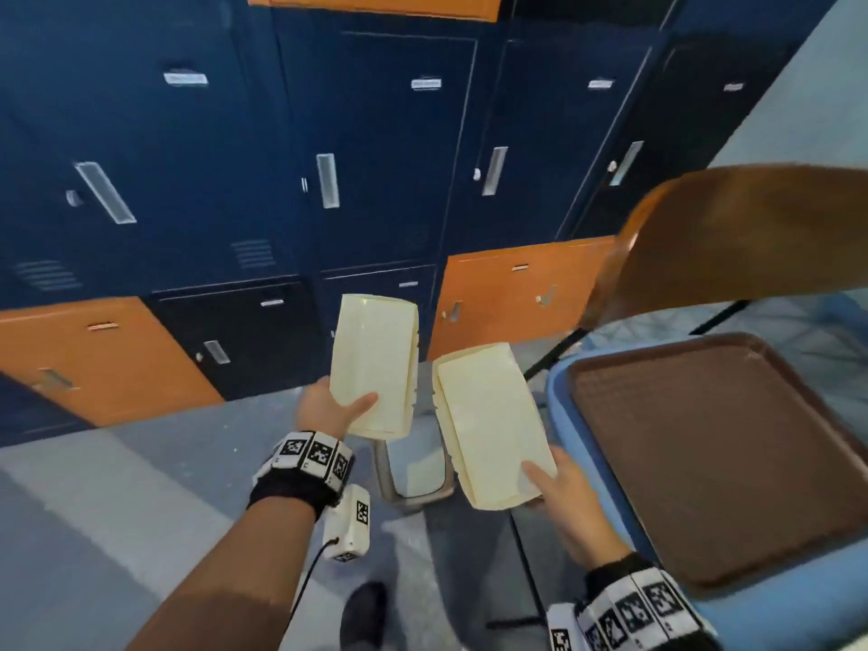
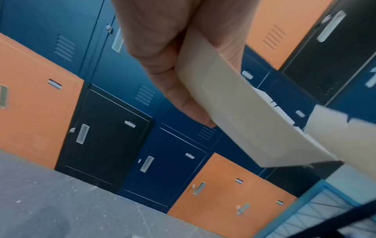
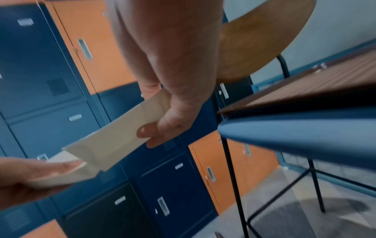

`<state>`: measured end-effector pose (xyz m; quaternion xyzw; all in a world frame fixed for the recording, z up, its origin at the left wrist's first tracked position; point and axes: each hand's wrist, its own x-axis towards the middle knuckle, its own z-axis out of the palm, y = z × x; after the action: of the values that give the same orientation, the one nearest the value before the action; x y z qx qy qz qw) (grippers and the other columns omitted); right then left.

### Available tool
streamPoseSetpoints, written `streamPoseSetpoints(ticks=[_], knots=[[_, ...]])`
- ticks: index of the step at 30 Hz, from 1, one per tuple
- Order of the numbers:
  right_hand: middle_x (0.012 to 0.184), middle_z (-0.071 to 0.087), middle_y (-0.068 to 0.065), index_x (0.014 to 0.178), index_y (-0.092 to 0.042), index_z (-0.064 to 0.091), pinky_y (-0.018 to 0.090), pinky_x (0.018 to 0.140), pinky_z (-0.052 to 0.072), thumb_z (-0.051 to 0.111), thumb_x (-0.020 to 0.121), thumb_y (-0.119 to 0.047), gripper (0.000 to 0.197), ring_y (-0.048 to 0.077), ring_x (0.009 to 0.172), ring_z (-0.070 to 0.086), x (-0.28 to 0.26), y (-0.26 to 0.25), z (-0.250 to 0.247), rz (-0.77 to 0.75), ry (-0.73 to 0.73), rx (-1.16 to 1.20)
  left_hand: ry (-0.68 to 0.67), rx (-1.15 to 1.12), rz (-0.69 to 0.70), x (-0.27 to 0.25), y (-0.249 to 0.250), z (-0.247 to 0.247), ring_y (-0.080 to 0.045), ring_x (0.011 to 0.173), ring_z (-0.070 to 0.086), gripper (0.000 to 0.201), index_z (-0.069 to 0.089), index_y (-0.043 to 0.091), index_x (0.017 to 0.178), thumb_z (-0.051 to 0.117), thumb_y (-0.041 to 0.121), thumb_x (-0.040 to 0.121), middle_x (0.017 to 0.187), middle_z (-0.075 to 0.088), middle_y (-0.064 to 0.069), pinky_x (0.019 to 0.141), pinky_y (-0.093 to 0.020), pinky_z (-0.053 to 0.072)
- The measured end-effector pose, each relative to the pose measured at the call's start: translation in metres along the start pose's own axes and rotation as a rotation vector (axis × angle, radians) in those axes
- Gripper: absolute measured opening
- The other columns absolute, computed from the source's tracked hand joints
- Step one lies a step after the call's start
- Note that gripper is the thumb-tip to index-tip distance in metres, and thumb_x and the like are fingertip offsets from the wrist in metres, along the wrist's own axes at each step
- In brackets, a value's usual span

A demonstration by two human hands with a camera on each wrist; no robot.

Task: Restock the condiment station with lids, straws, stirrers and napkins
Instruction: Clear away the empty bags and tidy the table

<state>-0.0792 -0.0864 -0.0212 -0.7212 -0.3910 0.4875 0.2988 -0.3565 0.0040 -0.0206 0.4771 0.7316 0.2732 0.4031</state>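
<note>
Each grip grasps a cream pack by its near end: left hand (image 1: 329,408) holds the left pack (image 1: 373,364), right hand (image 1: 561,486) the right pack (image 1: 491,427). Both hang left of the desk (image 1: 770,617), above a bin (image 1: 413,472); a brown tray (image 1: 714,458) lies on the desk.

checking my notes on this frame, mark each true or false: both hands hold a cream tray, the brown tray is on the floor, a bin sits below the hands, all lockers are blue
1. Each hand holds a cream tray: true; left hand grips the left cream tray, right hand the right cream tray.
2. The brown tray is on the floor: false; it rests on a blue surface.
3. A bin sits below the hands: true.
4. All lockers are blue: false; some are orange or black.
</note>
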Motion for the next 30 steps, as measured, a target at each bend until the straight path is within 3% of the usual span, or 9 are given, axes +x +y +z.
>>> streamPoseSetpoints(ticks=[3, 9, 11, 13, 15, 17, 21, 24, 30], knots=[[0.111, 0.060, 0.017, 0.115, -0.005, 0.049, 0.040, 0.074, 0.053, 0.052, 0.092, -0.007, 0.023, 0.031, 0.100, 0.059, 0.034, 0.017, 0.027, 0.102, -0.031, -0.085, 0.003, -0.010, -0.072, 0.038, -0.021, -0.004, -0.033, 0.106, 0.061, 0.056, 0.057, 0.001, 0.119, 0.076, 0.028, 0.074, 0.118, 0.064, -0.017, 0.091, -0.043, 0.050], [0.105, 0.059, 0.012, 0.115, 0.002, 0.053, 0.025, 0.075, 0.036, 0.052, 0.094, -0.015, 0.027, 0.020, 0.089, 0.051, 0.105, 0.072, 0.068, 0.281, -0.149, -0.324, -0.029, 0.080, -0.192, 0.098, -0.054, 0.021, -0.032, 0.108, 0.059, 0.056, 0.053, 0.002, 0.121, 0.073, 0.032, 0.078, 0.119, 0.062, -0.015, 0.086, -0.034, 0.045], [0.090, 0.062, 0.014, 0.108, 0.003, 0.057, 0.026, 0.068, 0.039, 0.051, 0.094, -0.017, 0.025, 0.022, 0.075, 0.053, 0.126, 0.097, 0.082, 0.369, -0.178, -0.364, -0.034, 0.111, -0.247, 0.112, -0.063, 0.034, -0.032, 0.109, 0.058, 0.058, 0.051, 0.003, 0.122, 0.071, 0.036, 0.079, 0.119, 0.062, -0.015, 0.086, -0.034, 0.044], [0.064, 0.059, 0.010, 0.090, -0.001, 0.058, 0.025, 0.050, 0.039, 0.048, 0.093, -0.015, 0.018, 0.020, 0.054, 0.051, 0.147, 0.122, 0.098, 0.491, -0.200, -0.364, -0.054, 0.116, -0.274, 0.126, -0.077, 0.048, -0.031, 0.110, 0.058, 0.059, 0.050, 0.006, 0.124, 0.069, 0.040, 0.079, 0.121, 0.061, -0.013, 0.085, -0.031, 0.043], [0.049, 0.055, 0.006, 0.072, -0.005, 0.054, 0.024, 0.044, 0.036, 0.045, 0.093, -0.013, 0.025, 0.017, 0.043, 0.048, 0.165, 0.144, 0.115, 0.573, -0.227, -0.373, -0.061, 0.153, -0.281, 0.135, -0.094, 0.060, -0.028, 0.108, 0.059, 0.058, 0.052, 0.006, 0.123, 0.068, 0.041, 0.080, 0.120, 0.062, -0.012, 0.080, -0.026, 0.040], [0.047, 0.052, 0.004, 0.061, -0.008, 0.049, 0.024, 0.043, 0.037, 0.044, 0.093, -0.011, 0.033, 0.016, 0.043, 0.047, 0.179, 0.160, 0.130, 0.619, -0.235, -0.402, -0.045, 0.181, -0.280, 0.141, -0.109, 0.071, -0.028, 0.107, 0.059, 0.057, 0.053, 0.005, 0.122, 0.068, 0.041, 0.080, 0.118, 0.063, -0.012, 0.079, -0.025, 0.039], [0.040, 0.046, 0.005, 0.057, -0.006, 0.044, 0.022, 0.040, 0.032, 0.043, 0.090, -0.006, 0.032, 0.017, 0.037, 0.043, 0.208, 0.191, 0.160, 0.714, -0.206, -0.369, -0.026, 0.178, -0.337, 0.154, -0.139, 0.086, -0.029, 0.108, 0.057, 0.058, 0.052, 0.004, 0.121, 0.070, 0.039, 0.078, 0.117, 0.062, -0.013, 0.088, -0.033, 0.045], [0.030, 0.042, 0.003, 0.052, -0.004, 0.044, 0.026, 0.044, 0.032, 0.043, 0.090, -0.005, 0.038, 0.022, 0.038, 0.042, 0.226, 0.210, 0.177, 0.736, -0.187, -0.350, -0.046, 0.164, -0.359, 0.158, -0.160, 0.097, -0.027, 0.110, 0.057, 0.058, 0.050, 0.005, 0.125, 0.069, 0.037, 0.080, 0.119, 0.061, -0.012, 0.083, -0.027, 0.044], [0.033, 0.045, 0.003, 0.046, -0.005, 0.048, 0.028, 0.049, 0.035, 0.043, 0.091, -0.013, 0.047, 0.024, 0.042, 0.044, 0.265, 0.232, 0.196, 0.744, -0.181, -0.312, -0.059, 0.188, -0.356, 0.158, -0.193, 0.117, -0.025, 0.106, 0.059, 0.055, 0.053, 0.005, 0.122, 0.069, 0.037, 0.080, 0.116, 0.064, -0.010, 0.078, -0.023, 0.042]])
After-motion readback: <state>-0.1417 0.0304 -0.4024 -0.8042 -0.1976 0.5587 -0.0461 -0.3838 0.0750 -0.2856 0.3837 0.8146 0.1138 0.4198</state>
